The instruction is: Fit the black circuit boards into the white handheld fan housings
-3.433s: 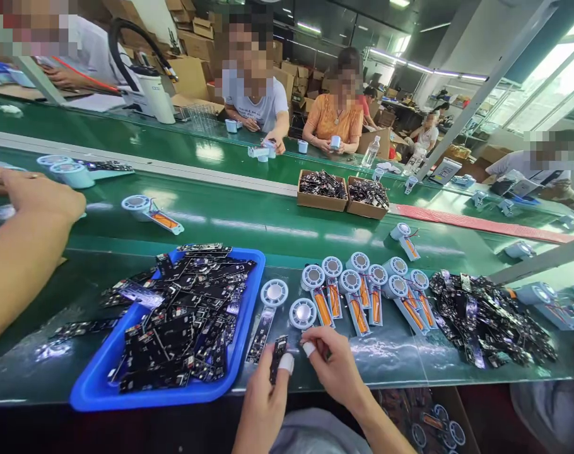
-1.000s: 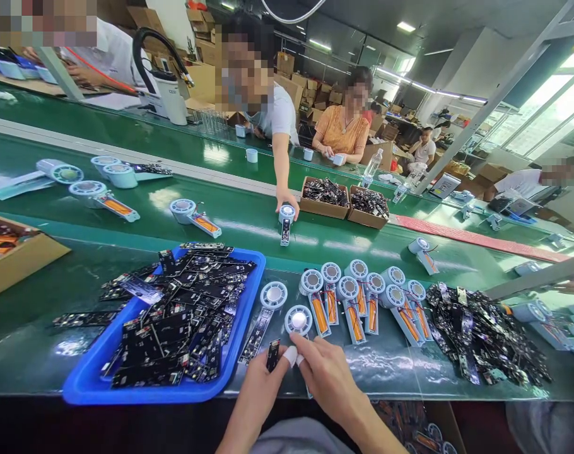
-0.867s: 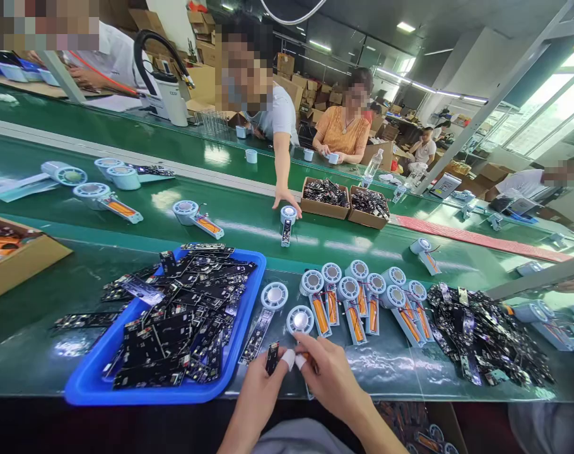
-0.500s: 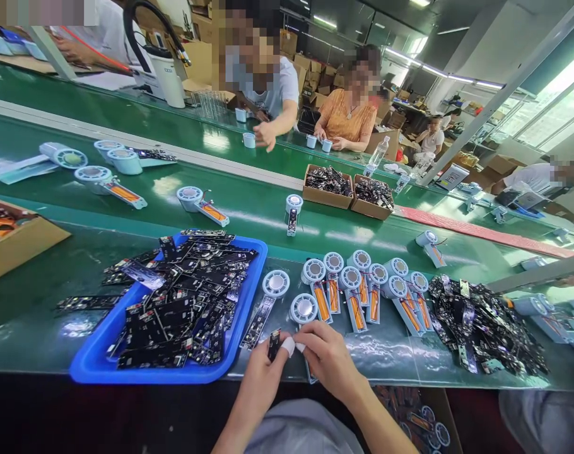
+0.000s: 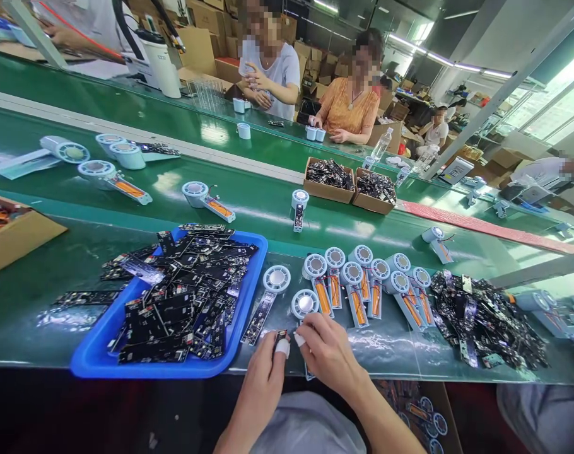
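Note:
My left hand (image 5: 264, 369) pinches a narrow black circuit board (image 5: 280, 335) between thumb and fingers, its end sticking up. Close beside it, my right hand (image 5: 328, 345) has thumb and fingers pressed together; whatever lies between them is too small to make out. White covers wrap fingertips on both hands. Just beyond them lies a light blue round-headed unit, like a handheld fan (image 5: 304, 304), its handle mostly hidden under my right hand. To its upper left rests another such unit (image 5: 276, 279) with a circuit board along its handle.
A blue tray (image 5: 149, 372) heaped with circuit boards stands left. Several round-headed units (image 5: 352, 273) with orange inserts lie at right, beside a board pile (image 5: 488, 321). Beyond runs a green belt (image 5: 249, 189) carrying more units. Two board-filled cartons (image 5: 329, 191) and co-workers are farther back.
My hands have drawn slightly apart; their fingertips were together before. Units on the belt have shifted a little right. A co-worker across the belt has pulled an outstretched hand back.

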{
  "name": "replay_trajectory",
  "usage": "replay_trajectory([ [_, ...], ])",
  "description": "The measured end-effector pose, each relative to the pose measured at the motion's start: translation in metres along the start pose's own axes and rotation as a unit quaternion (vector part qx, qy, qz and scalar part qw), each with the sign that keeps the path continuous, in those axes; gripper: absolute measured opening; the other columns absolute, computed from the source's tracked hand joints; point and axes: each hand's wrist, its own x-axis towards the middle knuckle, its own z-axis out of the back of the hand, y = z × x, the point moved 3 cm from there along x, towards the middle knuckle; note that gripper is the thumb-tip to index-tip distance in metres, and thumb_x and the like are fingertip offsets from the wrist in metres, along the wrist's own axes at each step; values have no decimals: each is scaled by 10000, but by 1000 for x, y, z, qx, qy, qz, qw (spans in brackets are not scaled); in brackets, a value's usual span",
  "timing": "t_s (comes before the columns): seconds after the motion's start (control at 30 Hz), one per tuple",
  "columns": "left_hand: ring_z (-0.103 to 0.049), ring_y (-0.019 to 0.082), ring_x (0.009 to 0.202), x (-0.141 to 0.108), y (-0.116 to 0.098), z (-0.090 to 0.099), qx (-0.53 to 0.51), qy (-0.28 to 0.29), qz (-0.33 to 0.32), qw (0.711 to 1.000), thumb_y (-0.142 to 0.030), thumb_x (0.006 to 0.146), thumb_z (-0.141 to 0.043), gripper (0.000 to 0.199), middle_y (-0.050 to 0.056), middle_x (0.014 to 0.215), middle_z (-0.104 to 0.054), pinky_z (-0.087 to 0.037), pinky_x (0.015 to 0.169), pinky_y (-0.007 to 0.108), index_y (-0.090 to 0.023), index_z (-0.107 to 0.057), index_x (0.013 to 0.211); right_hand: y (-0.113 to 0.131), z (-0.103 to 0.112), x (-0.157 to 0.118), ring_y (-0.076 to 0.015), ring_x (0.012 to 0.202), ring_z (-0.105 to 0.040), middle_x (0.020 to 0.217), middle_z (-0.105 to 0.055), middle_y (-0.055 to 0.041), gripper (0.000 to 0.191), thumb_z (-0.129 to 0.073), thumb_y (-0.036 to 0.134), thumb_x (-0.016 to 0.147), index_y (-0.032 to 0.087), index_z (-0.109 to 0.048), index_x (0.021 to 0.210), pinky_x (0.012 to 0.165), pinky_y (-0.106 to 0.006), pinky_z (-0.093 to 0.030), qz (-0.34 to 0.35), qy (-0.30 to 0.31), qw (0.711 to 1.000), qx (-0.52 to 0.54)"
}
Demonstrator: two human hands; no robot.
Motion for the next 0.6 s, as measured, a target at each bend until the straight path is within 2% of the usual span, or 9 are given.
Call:
replay_trajectory([
  [0.1, -683, 271, 884, 6, -13, 0, 22, 17, -60, 998, -355, 926, -385, 290, 89, 874, -705, -571, 786, 407, -231, -637, 854, 2, 4, 6, -198, 796, -541, 973, -607, -83, 176, -493, 70, 914, 192, -620, 926, 669, -312, -469, 5, 32, 999, -21],
  [0.23, -680, 253, 768, 9, -19, -2, 53, 21, -94, 994, -310, 932, -374, 277, 72, 803, -682, -577, 699, 390, -239, -602, 792, 4, 7, 12, -208, 789, -533, 972, -586, -82, 164, -542, 40, 873, 192, -601, 862, 655, -322, -458, 18, 57, 997, -41],
  [0.37, -711, 248, 830, 4, -16, -4, 99, 4, -147, 984, -236, 951, -350, 269, 89, 897, -700, -593, 710, 377, -225, -618, 925, 9, 4, 14, -224, 770, -521, 942, -577, -93, 185, -531, 32, 879, 191, -588, 804, 629, -339, -455, 22, 67, 995, -73],
  [0.5, -727, 257, 815, 2, -13, -3, 175, 0, -198, 965, -184, 957, -315, 307, 103, 938, -696, -594, 664, 376, -206, -612, 1031, 11, 2, 15, -226, 781, -539, 957, -590, -98, 174, -532, 46, 909, 185, -599, 827, 652, -339, -478, 8, 75, 994, -83],
  [0.6, -727, 255, 818, 8, -13, 1, 170, 34, -210, 962, -179, 964, -309, 310, 96, 916, -695, -597, 684, 377, -210, -615, 996, 6, 3, 15, -203, 812, -572, 1031, -615, -98, 196, -495, 40, 947, 176, -617, 877, 696, -315, -499, 23, 66, 996, -62],
])
